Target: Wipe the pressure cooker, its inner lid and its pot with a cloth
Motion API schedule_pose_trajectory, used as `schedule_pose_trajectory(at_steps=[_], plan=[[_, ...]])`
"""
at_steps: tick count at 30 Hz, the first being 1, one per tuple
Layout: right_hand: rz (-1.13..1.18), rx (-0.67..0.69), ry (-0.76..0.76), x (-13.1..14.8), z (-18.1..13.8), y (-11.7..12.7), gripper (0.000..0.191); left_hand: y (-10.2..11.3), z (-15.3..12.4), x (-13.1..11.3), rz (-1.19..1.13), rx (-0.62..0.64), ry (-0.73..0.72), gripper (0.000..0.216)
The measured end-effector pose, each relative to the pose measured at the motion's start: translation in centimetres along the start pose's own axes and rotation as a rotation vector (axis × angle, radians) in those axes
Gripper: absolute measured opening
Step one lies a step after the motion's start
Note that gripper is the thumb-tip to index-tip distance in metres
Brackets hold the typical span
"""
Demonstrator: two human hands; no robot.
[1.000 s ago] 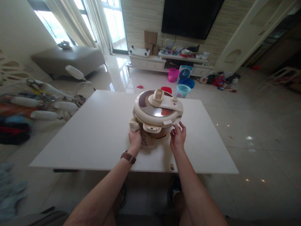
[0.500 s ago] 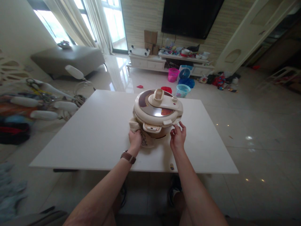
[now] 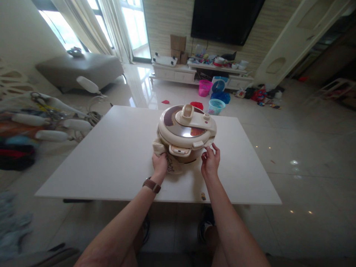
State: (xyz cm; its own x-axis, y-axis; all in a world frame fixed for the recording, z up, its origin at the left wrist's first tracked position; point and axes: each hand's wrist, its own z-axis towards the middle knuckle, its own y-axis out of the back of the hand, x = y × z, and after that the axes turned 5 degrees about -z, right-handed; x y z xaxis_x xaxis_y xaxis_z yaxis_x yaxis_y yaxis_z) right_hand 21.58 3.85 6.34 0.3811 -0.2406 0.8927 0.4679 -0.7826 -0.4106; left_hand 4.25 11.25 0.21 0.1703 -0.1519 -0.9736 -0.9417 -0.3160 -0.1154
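A cream pressure cooker (image 3: 185,134) with a shiny brown lid stands on a white table (image 3: 119,159), near its middle. A beige cloth (image 3: 159,147) lies against the cooker's lower left side. My left hand (image 3: 159,164), with a brown watch at the wrist, is closed on that cloth and presses it to the cooker's body. My right hand (image 3: 210,161) rests at the cooker's right front, its fingertips pinched at the rim just under the lid.
A rack of hangers and clothes (image 3: 41,122) stands at the left. Beyond the table lie a grey sofa (image 3: 80,68), a low white TV cabinet (image 3: 200,74), and pink and blue baskets (image 3: 211,94) on the glossy tile floor. My knees show under the table's near edge.
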Motion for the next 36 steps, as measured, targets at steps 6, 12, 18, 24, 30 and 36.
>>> schedule_pose_trajectory(at_steps=[6,12,18,24,30,36], plan=[[-0.006,0.004,0.012,-0.06,0.05,0.05,0.058,-0.07,-0.25,-0.45,0.002,-0.008,0.010,0.027],[-0.013,0.009,0.015,-0.05,0.01,0.03,0.057,-0.05,-0.30,-0.56,0.005,-0.010,0.021,0.028],[-0.001,0.009,0.015,-0.12,0.03,0.09,0.058,-0.02,-0.20,-0.36,0.001,-0.004,0.015,0.030],[-0.009,0.009,0.015,-0.16,0.07,0.12,0.057,0.03,-0.03,-0.05,0.004,0.007,-0.003,0.033],[-0.008,0.004,0.012,-0.15,0.10,0.07,0.057,-0.04,-0.18,-0.43,-0.001,0.007,-0.003,0.029],[-0.020,0.008,0.014,-0.12,0.09,0.08,0.056,-0.12,-0.42,-0.70,-0.002,0.002,0.003,0.028]])
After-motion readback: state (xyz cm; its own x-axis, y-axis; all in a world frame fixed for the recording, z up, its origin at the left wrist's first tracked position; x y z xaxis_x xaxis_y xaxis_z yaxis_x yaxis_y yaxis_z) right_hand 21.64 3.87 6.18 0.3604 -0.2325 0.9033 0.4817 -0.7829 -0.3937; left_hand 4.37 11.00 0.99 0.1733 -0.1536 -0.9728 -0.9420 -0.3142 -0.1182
